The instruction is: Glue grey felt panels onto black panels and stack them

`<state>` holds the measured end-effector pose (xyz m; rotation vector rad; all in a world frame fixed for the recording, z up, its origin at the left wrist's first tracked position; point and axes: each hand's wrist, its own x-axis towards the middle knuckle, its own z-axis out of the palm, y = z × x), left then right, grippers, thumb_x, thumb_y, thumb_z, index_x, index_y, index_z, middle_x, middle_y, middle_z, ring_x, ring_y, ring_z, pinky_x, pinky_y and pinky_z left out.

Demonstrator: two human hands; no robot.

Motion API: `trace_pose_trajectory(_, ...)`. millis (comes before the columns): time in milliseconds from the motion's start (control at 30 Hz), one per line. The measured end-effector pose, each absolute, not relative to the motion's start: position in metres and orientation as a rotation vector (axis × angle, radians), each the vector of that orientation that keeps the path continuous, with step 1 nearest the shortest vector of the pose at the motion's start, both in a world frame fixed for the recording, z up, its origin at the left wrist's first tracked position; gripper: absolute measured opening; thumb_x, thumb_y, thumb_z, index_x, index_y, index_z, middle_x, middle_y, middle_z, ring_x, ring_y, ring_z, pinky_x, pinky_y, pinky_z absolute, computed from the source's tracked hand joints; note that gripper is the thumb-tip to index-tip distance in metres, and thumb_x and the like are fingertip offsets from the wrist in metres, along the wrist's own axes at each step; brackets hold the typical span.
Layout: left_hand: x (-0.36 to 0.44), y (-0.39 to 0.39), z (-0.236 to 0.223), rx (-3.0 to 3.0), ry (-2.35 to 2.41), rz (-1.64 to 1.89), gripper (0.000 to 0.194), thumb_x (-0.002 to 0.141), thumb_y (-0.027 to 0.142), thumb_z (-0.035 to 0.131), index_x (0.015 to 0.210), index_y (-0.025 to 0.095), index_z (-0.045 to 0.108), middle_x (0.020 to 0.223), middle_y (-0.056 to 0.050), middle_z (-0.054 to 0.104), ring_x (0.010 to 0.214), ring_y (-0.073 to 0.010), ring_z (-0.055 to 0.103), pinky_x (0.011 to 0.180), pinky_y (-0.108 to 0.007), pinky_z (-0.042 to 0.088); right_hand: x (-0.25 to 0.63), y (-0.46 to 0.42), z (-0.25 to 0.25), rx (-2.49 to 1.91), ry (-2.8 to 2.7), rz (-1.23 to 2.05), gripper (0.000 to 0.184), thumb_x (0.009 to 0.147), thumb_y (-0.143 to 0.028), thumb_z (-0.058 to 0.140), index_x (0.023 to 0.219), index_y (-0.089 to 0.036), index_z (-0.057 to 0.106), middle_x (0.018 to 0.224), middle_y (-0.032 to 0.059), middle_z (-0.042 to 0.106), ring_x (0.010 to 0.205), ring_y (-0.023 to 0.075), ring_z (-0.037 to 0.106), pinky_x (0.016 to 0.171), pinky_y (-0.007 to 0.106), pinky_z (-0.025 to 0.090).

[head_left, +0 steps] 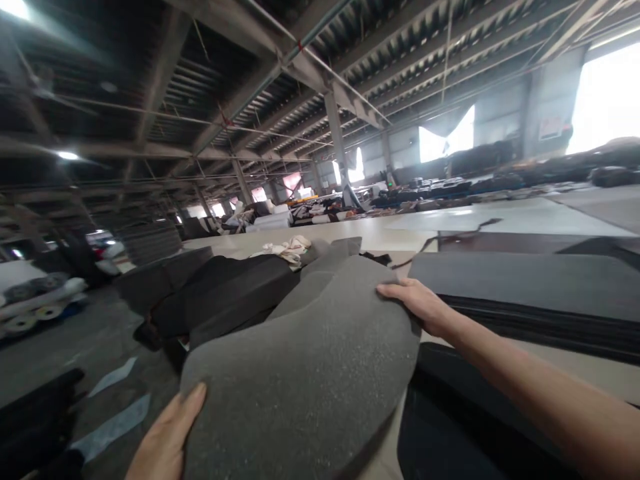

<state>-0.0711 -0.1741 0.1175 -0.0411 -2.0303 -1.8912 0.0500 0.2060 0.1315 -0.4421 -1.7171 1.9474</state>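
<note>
Between my hands is a large grey cut piece of felt-like sheet [300, 373], with a curved outline and pale specks on its surface. My left hand [173, 427] grips its left edge, thumb on top and fingers hidden beneath. At the upper right edge, my right hand [413, 300] pinches the piece with its thumb above, the other fingers out of sight underneath. The sheet bends slightly and tilts over the table. Just beyond it lie more grey pieces [313, 283] and a heap of black material [235, 287].
A stack of dark grey sheets [530, 277] lies on the table to the right, with a black piece [445, 407] nearer me. Crumpled cream cloth [287, 250] sits further back. Rolls [45, 310] and pale scraps [115, 423] are on the floor at left.
</note>
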Motion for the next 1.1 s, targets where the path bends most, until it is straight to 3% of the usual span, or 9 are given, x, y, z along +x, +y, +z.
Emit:
trace_pose_trajectory(100, -0.054, -0.143, 0.131, 0.18, -2.11, -2.109, 0.057, 0.048, 0.058, 0.088, 0.093, 0.026, 0.074, 0.071, -0.001, 0.073, 0.078, -0.0318, 0.071, 0.065, -0.045, 0.061, 0.11, 0.228, 0.14, -0.55, -1.665, 1.919, 0.031, 0.066, -0.032, 0.08, 0.091, -0.014, 0.073, 0.084, 0.0104, 0.073, 0.065, 0.0225, 0.066, 0.055, 0.029, 0.052)
trace_pose_trajectory(267, -0.026, -0.087, 0.121, -0.219, -2.202, -2.361, 0.068, 0.044, 0.052, 0.086, 0.104, 0.022, 0.074, 0.078, -0.002, 0.074, 0.059, -0.0212, 0.061, 0.055, -0.035, 0.056, 0.225, 0.263, 0.137, -0.752, -1.577, 1.75, 0.037, 0.06, -0.025, 0.085, 0.093, -0.013, 0.072, 0.085, 0.0101, 0.073, 0.066, 0.0238, 0.067, 0.055, 0.031, 0.055)
trace_pose_trajectory(367, -0.006, -0.061, 0.107, -0.488, -2.338, -1.894, 0.057, 0.059, 0.058, 0.075, 0.105, 0.024, 0.074, 0.08, 0.001, 0.072, 0.064, -0.0195, 0.061, 0.061, -0.03, 0.053, 0.294, 0.269, 0.129, -0.926, -1.52, 1.619, 0.038, 0.065, -0.022, 0.084, 0.1, -0.013, 0.072, 0.088, 0.0101, 0.073, 0.066, 0.0236, 0.068, 0.058, 0.032, 0.056)
trace_pose_trajectory(500, 0.018, -0.031, 0.094, -0.862, -2.436, -1.303, 0.038, 0.082, 0.055, 0.058, 0.103, 0.027, 0.072, 0.073, 0.004, 0.065, 0.076, -0.0209, 0.062, 0.071, -0.027, 0.045, 0.37, 0.256, 0.115, -1.235, -1.531, 1.437, 0.029, 0.084, -0.026, 0.07, 0.106, -0.007, 0.071, 0.08, 0.0103, 0.072, 0.057, 0.0169, 0.067, 0.056, 0.025, 0.047)
trace_pose_trajectory(667, 0.028, 0.012, 0.085, -1.182, -2.57, -1.233, 0.028, 0.084, 0.051, 0.058, 0.085, 0.024, 0.068, 0.069, 0.005, 0.063, 0.071, -0.0191, 0.061, 0.067, -0.023, 0.041, 0.426, 0.231, 0.082, -1.321, -1.505, 1.44, 0.036, 0.072, -0.043, 0.082, 0.091, -0.014, 0.072, 0.074, 0.0089, 0.071, 0.056, 0.0221, 0.064, 0.048, 0.028, 0.049)
trace_pose_trajectory(833, 0.014, 0.042, 0.059, -1.482, -2.683, -1.171, 0.038, 0.081, 0.057, 0.056, 0.092, 0.024, 0.071, 0.076, 0.005, 0.07, 0.073, -0.0202, 0.065, 0.063, -0.021, 0.041, 0.441, 0.211, 0.037, -1.385, -1.653, 1.319, 0.046, 0.076, -0.058, 0.07, 0.095, -0.016, 0.071, 0.083, 0.0088, 0.072, 0.065, 0.0235, 0.067, 0.054, 0.03, 0.05)
trace_pose_trajectory(967, -0.003, 0.056, 0.029, -1.586, -2.614, -1.173, 0.048, 0.074, 0.069, 0.054, 0.081, 0.025, 0.069, 0.077, -0.003, 0.073, 0.073, -0.0264, 0.067, 0.06, -0.028, 0.047, 0.436, 0.203, 0.014, -1.457, -1.75, 1.171, 0.04, 0.081, -0.055, 0.063, 0.091, -0.017, 0.07, 0.079, 0.0065, 0.071, 0.065, 0.0225, 0.065, 0.054, 0.028, 0.045)
trace_pose_trajectory(1100, -0.01, 0.061, 0.016, -1.655, -2.677, -0.972, 0.04, 0.084, 0.058, 0.048, 0.095, 0.026, 0.069, 0.096, -0.004, 0.075, 0.089, -0.0287, 0.069, 0.075, -0.032, 0.052, 0.432, 0.2, 0.009, -1.561, -1.877, 0.899, 0.028, 0.084, -0.045, 0.063, 0.076, -0.018, 0.065, 0.071, 0.0032, 0.066, 0.064, 0.0195, 0.061, 0.055, 0.026, 0.037)
